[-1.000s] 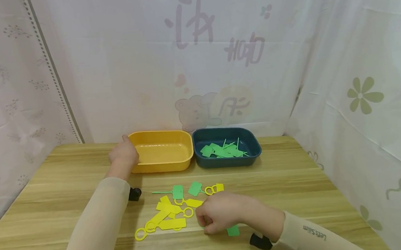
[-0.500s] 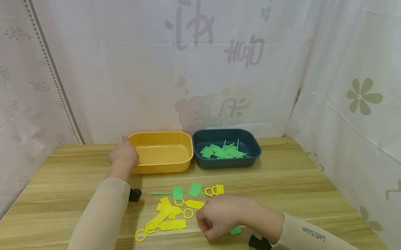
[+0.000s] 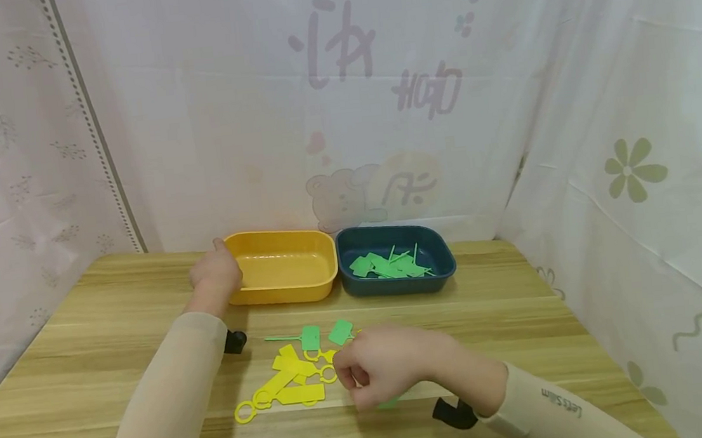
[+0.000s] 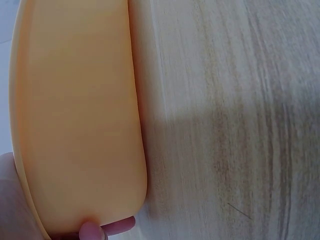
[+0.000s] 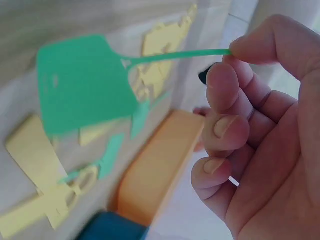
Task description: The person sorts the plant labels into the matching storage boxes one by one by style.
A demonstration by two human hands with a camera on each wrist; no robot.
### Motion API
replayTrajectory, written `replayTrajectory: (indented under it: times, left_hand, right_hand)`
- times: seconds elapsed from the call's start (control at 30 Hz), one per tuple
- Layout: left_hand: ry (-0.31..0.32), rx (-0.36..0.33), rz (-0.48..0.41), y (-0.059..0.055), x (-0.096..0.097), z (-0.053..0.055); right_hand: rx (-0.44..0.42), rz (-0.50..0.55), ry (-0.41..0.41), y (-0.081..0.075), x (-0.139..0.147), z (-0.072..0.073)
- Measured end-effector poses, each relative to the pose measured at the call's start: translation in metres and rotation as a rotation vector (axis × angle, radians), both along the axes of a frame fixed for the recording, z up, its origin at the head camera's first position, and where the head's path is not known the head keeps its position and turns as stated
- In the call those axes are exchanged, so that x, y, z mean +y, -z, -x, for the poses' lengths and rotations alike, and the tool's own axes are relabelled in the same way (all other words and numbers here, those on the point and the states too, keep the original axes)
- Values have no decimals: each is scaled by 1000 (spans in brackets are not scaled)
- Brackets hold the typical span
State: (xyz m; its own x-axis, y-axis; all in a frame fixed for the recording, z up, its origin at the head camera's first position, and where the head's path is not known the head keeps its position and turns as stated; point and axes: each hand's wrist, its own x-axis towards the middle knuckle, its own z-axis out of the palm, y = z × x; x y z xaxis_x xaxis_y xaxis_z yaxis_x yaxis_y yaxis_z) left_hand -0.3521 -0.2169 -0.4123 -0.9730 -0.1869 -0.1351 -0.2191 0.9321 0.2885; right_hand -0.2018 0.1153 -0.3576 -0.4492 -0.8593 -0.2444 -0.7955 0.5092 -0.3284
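Note:
My left hand (image 3: 216, 268) grips the left end of the yellow tray (image 3: 288, 295); the left wrist view shows fingertips (image 4: 92, 231) at the tray's end wall. Over the right side of the loose tags, my right hand (image 3: 387, 363) pinches a green plastic tag (image 5: 85, 85) by the end of its thin stem. That tag's flat plate hangs out from the thumb and forefinger in the right wrist view, while the hand hides most of it from the head view. Several yellow ring tags (image 3: 301, 394) lie in a loose heap left of the right hand.
Two more green tags, one a flat plate with a stem (image 3: 310, 338) and the other tilted (image 3: 340, 331), lie behind the heap. A dark blue tray (image 3: 395, 286) holding several green tags (image 3: 387, 266) stands against the yellow tray's right side. A patterned curtain (image 3: 221, 119) hangs behind the table.
The right hand has picked up a green tag, lifted slightly and shifted left; it now covers the yellow ring tag at the right. The left hand and both trays stay put.

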Motion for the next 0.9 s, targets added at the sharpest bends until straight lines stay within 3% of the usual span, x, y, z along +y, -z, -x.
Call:
replayTrajectory:
  times: [0.17,0.4,0.6,0.77,0.9]
  left_hand:
    - [-6,-21,-9,-1,0,0]
    - [-5,-25,-3,-1,-1,0]
    - [-12,-23,-5,-1,-1,1]
    - [-15,-24,-5,0,0,1]
    - [-12,-8,0,0,0,1]
  right_hand:
    - [28,64,52,-15,7,12]
    - [255,276,254,-30,25,39]
    - [468,458,468,-25,42,72]
    - [562,475,597,-17,58,100]
    - [580,453,669,-12,66,113]
